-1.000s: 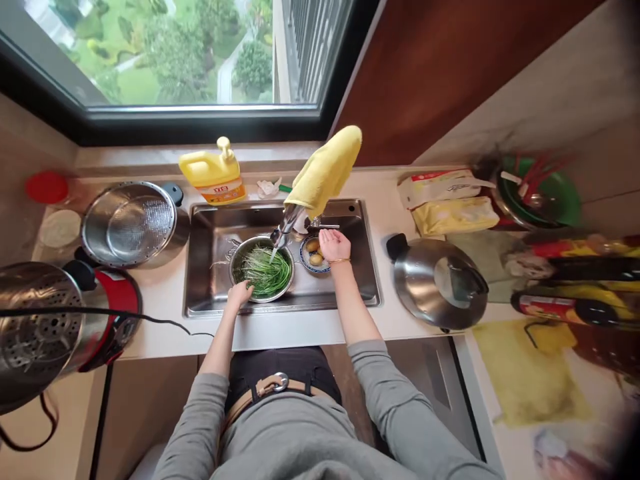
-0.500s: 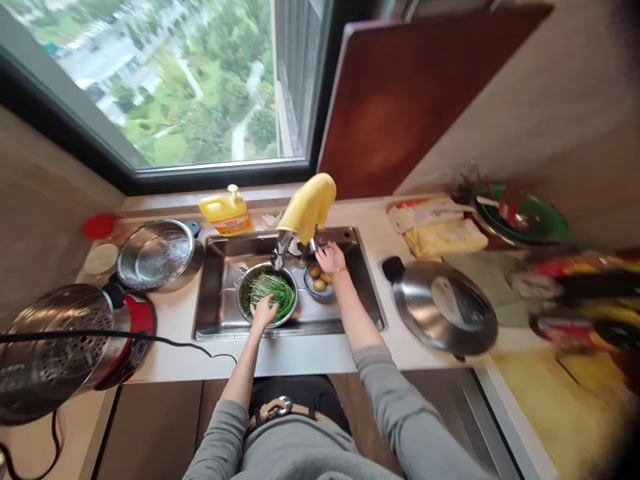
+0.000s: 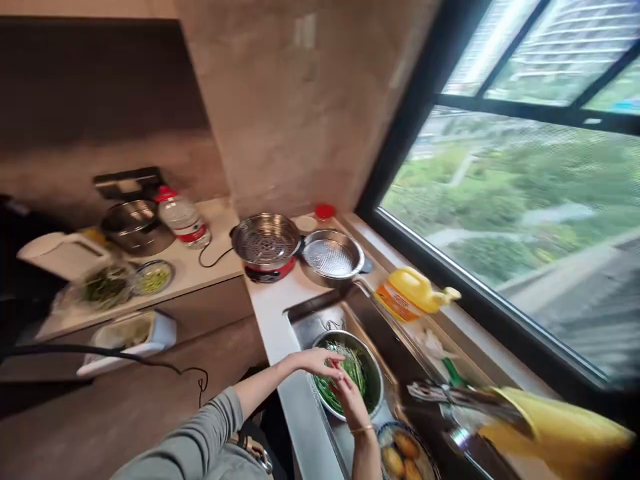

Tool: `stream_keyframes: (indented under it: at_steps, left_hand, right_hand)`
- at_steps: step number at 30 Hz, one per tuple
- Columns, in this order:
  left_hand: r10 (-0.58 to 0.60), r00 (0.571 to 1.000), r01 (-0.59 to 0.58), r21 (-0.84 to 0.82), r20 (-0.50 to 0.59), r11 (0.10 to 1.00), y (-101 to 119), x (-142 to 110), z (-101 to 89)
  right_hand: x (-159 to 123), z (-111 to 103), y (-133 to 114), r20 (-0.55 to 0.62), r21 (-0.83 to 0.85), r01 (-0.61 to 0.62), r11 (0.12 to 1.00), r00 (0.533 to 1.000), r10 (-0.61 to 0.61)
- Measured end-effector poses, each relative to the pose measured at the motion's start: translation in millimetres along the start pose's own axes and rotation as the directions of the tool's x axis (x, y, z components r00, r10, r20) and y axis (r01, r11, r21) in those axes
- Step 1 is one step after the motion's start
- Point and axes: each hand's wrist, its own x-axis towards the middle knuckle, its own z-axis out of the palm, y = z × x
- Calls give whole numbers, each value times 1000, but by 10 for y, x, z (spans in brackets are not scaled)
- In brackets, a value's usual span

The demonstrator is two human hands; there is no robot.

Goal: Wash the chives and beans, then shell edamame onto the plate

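Over a steel bowl (image 3: 379, 373) in the sink, my two hands come together. My left hand (image 3: 320, 362) reaches in from the left, fingers stretched out and nothing in them. My right hand (image 3: 351, 400) rises from below with its fingers extended, its fingertips meeting or overlapping those of the left. Long thin green stalks (image 3: 357, 365) fill the bowl beneath, partly hidden by the hands. A patterned plate (image 3: 383, 433) of small brown potatoes (image 3: 393, 460) stands beside the bowl, cut off by the lower frame edge.
A faucet (image 3: 470, 400) draped with a yellow cloth (image 3: 555, 420) juts over the sink (image 3: 295, 320). Behind stands a yellow pump jug (image 3: 410, 293). A steel strainer pot (image 3: 333, 257) and a red-based steamer (image 3: 267, 243) occupy the left counter, with a water bottle (image 3: 185, 220) farther left.
The view has swung left. My right hand has left the faucet area and come to the bowl. My left hand has lifted off the green stalks to meet it.
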Motion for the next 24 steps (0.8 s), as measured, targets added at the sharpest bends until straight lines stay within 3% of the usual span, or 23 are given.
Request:
stream_keyframes:
  at_steps: [1,3,6,8,12,17,19,22,24]
  left_hand:
    - [10,998,-15,-82,-58,997,-28,-118,-105]
    - [-15,968,-17,-127,-251,992,-106,-380,-338]
    - [-60,841,78,10,-537,997,-287,-880,-717]
    - [-65,767,93,10,-639,996,-453,-1304,-955]
    - [-71,637,57,-45,-768,997,-915,-2331,-1309]
    - [-128,483,103,-89,-866,991,-1702,-3717,-1528]
    - [-193,376,132,-154,-906,979,-2007,-4223,-1586]
    - [-311,158,200,-278,-937,940,-2390,-4873,-1668]
    - [-373,-3,306,-356,-928,883,-2598,-5219,-1710]
  right_hand:
    - [65,15,-79,34,21,5,1000,999,-6]
    - [199,64,-285,-31,-173,47,984,998,-53]
    - [401,333,-670,-52,-332,120,936,988,-145]
    - [504,716,-943,9,-383,220,897,972,-235]
    - [566,1894,-1424,239,-389,475,789,880,-411]
    - [372,3631,-1794,403,-271,561,782,804,-437]
    - [235,4280,-1896,486,-213,590,779,755,-439]
    - [31,5143,-2027,614,-169,637,752,665,-425]
    - [-78,5640,-2082,662,-222,673,706,636,-398]
